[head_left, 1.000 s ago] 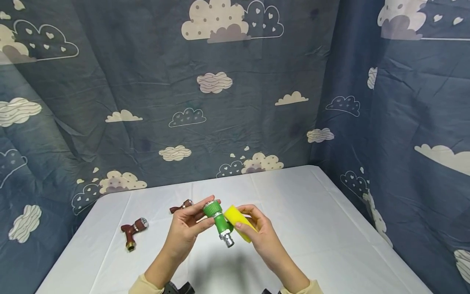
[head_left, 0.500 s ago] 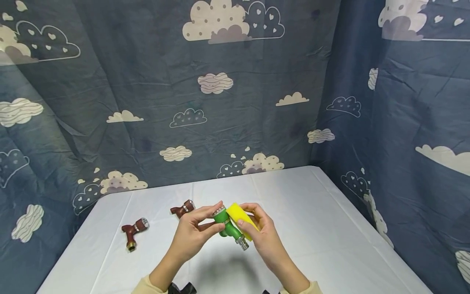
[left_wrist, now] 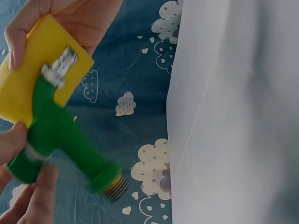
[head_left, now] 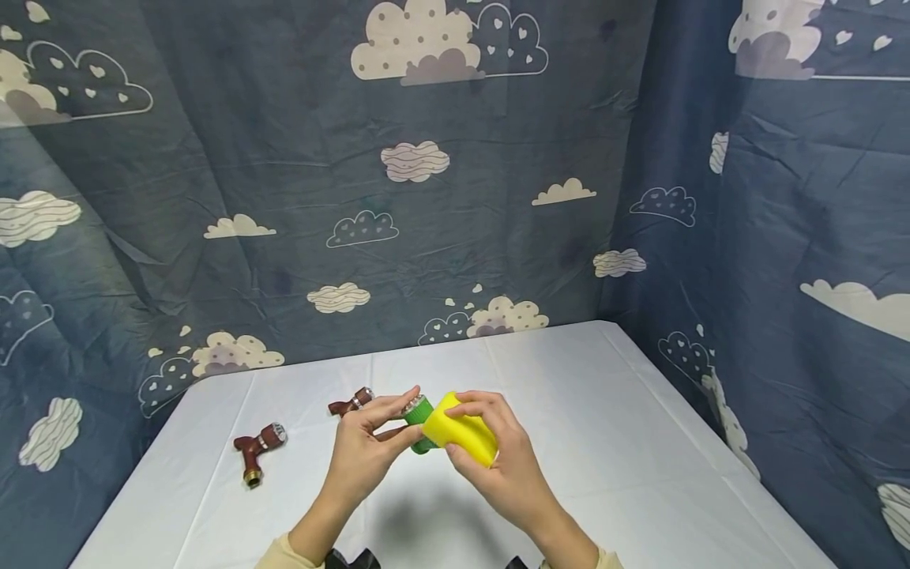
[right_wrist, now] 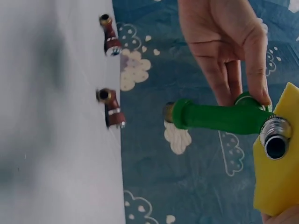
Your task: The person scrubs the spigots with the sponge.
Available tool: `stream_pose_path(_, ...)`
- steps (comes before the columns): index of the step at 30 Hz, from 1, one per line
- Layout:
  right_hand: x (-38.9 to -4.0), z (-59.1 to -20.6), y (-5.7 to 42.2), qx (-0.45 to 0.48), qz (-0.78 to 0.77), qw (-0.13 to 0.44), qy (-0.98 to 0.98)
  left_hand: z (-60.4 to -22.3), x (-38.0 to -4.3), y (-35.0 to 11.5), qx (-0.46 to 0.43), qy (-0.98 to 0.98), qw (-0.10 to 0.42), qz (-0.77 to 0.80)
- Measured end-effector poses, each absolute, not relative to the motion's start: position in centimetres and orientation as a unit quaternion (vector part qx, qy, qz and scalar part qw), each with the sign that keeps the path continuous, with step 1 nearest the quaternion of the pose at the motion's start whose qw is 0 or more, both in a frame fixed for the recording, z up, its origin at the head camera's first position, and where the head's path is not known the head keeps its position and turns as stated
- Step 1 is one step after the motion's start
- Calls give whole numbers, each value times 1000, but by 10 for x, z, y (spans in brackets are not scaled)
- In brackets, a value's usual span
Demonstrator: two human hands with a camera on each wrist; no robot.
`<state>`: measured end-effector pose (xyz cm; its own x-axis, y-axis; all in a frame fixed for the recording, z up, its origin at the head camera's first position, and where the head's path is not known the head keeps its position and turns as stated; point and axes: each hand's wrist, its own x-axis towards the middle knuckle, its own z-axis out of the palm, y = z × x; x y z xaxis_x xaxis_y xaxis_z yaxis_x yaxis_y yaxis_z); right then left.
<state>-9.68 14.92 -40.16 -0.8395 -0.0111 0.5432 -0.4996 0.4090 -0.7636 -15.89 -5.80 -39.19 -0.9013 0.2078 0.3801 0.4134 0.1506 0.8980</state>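
A green tap [head_left: 419, 409] with chrome trim is held above the table. My left hand [head_left: 370, 445] pinches it near its ribbed knob between thumb and fingers. Its threaded brass end and green body [left_wrist: 70, 130] show in the left wrist view. My right hand [head_left: 498, 454] grips a yellow sponge [head_left: 458, 427] laid against the tap. In the head view the sponge hides the chrome spout. From the right wrist, the round open spout [right_wrist: 275, 140] appears right beside the sponge.
Two brown taps lie on the white-covered table [head_left: 611, 442]: one brown tap [head_left: 256, 452] at the left, another brown tap [head_left: 350, 401] farther back behind my left hand. A dark blue cloud-patterned curtain [head_left: 469, 237] stands around the back and sides.
The sponge has swung over the lower part of the green tap, covering its chrome spout in the head view. The tap has been turned and shifted about in my left fingers.
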Motion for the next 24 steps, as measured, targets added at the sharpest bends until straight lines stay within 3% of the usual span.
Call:
stream_pose_path(6, -94, -403, 149, 196, 463, 284, -817, -393, -162, -58, -165, -734, 142, -643)
stream_pose_path(12, -94, -408, 152, 238, 374, 349, -826, -394, -165, -59, -125, -724, 156, -660)
stream_pose_path(19, -97, -408, 158, 261, 311, 399, -822, -390, -163, -61, -104, -708, 98, -692)
stream_pose_path(24, -97, -406, 164, 253, 334, 395, -818, -387, -161, -64, -120, -688, 43, -714)
